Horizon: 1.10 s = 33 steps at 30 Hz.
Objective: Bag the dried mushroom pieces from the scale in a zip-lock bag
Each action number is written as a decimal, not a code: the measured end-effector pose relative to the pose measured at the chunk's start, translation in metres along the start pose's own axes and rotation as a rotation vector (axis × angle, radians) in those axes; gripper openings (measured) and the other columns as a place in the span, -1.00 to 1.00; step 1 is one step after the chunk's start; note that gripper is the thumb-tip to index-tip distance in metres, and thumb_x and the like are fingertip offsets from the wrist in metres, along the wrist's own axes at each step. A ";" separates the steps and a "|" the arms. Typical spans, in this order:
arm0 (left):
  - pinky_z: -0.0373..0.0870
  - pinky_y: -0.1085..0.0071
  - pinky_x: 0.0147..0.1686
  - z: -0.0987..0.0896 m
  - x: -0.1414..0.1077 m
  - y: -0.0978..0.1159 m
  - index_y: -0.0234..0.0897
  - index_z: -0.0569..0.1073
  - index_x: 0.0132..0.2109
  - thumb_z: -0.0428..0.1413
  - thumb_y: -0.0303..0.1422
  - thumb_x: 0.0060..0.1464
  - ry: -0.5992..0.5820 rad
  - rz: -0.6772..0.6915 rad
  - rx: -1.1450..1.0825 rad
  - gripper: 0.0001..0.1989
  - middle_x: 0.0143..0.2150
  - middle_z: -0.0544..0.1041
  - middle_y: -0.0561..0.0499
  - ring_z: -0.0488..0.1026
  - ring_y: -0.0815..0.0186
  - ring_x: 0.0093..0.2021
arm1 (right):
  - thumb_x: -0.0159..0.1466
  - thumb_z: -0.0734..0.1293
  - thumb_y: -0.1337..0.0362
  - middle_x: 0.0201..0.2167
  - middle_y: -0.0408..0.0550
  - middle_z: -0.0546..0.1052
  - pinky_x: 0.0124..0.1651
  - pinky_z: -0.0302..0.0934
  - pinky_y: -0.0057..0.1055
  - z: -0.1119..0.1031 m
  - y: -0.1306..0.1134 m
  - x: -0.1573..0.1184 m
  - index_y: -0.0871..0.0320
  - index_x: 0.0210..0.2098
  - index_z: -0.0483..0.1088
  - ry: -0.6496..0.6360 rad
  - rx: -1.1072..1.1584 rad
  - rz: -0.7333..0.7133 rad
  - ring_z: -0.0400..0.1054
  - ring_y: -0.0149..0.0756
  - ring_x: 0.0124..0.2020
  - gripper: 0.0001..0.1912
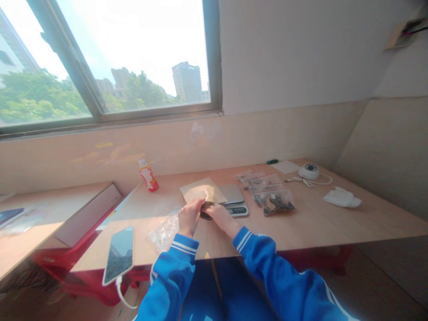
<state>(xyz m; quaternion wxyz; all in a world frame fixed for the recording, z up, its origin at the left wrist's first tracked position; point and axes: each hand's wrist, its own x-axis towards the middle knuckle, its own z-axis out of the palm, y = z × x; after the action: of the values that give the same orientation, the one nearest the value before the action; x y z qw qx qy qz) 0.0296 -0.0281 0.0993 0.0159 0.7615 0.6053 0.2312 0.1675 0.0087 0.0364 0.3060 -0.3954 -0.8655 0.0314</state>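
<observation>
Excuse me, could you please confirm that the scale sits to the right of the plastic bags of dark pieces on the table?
Not quite: the head view shows the scale to the left of the plastic bags of dark pieces, not to the right of them.

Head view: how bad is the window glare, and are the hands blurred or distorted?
In the head view, the window glares white, the wide lens bows the desk, and the left hand and right hand look only slightly soft.

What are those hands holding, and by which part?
The left hand and right hand hold a small dark thing between them; fingers hide which part.
</observation>
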 end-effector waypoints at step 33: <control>0.31 0.48 -0.31 -0.013 0.012 -0.032 0.00 0.48 0.01 -0.09 -0.35 0.22 0.123 -0.022 0.086 -0.67 -0.02 0.55 0.05 0.49 0.28 -0.13 | 0.21 0.10 0.55 -0.10 0.03 0.54 0.05 0.25 -0.32 -0.041 0.096 -0.016 0.18 -0.10 0.48 0.058 0.067 0.231 0.39 -0.25 -0.02 -0.57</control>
<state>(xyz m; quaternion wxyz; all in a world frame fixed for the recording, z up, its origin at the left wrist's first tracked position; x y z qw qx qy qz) -0.0024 -0.0119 0.1056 -0.0514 0.7393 0.6228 0.2511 0.2616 0.0556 0.0335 0.3385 -0.4826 -0.8034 0.0838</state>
